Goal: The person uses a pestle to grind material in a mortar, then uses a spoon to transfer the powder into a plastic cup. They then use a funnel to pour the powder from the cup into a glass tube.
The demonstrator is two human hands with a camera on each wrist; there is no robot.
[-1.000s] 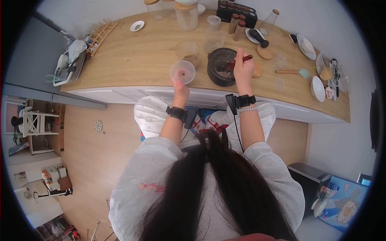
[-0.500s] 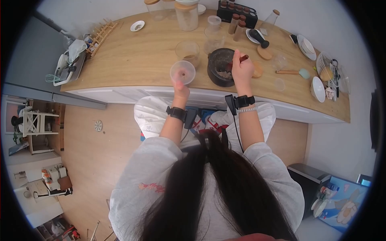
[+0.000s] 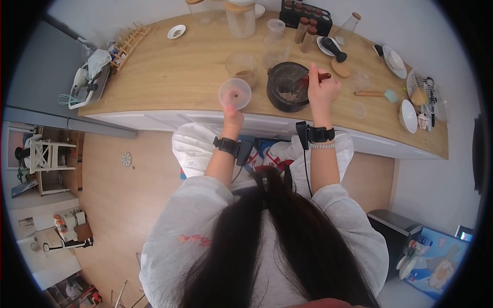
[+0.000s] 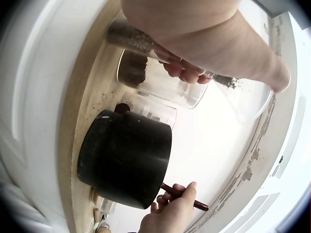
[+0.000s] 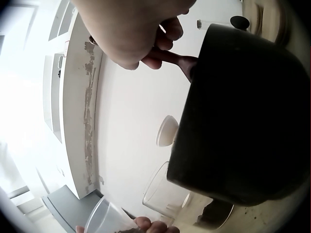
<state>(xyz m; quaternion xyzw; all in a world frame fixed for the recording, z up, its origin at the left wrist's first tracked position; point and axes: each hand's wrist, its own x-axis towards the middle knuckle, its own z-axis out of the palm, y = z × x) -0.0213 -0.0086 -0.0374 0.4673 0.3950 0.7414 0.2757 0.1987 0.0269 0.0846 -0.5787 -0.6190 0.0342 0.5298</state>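
My left hand (image 3: 232,117) grips a narrow glass tube (image 4: 129,39) partly filled with brown grounds. A translucent plastic funnel (image 3: 226,97) sits in the tube's mouth, dark bits at its neck. My right hand (image 3: 322,93) pinches the handle of a dark red-brown spoon (image 3: 324,76). The spoon's head dips inside a black mortar (image 3: 288,105), near coarse greyish grounds (image 3: 290,96) at the bottom. The mortar wall hides that head in the left wrist view. Just behind the funnel stands a clear glass container (image 3: 241,60) with brown powder.
A black pestle (image 3: 335,50) lies across a white dish behind the mortar. Spice tubes (image 3: 305,33) and a black rack (image 3: 306,18) stand at the back. To the right are a spatula (image 3: 377,94), a white bowl (image 3: 408,116) and a wire basket (image 3: 421,90).
My right hand has shifted right with the spoon, whose handle now leans further over to the right. The left hand keeps the tube and funnel in nearly the same spot.
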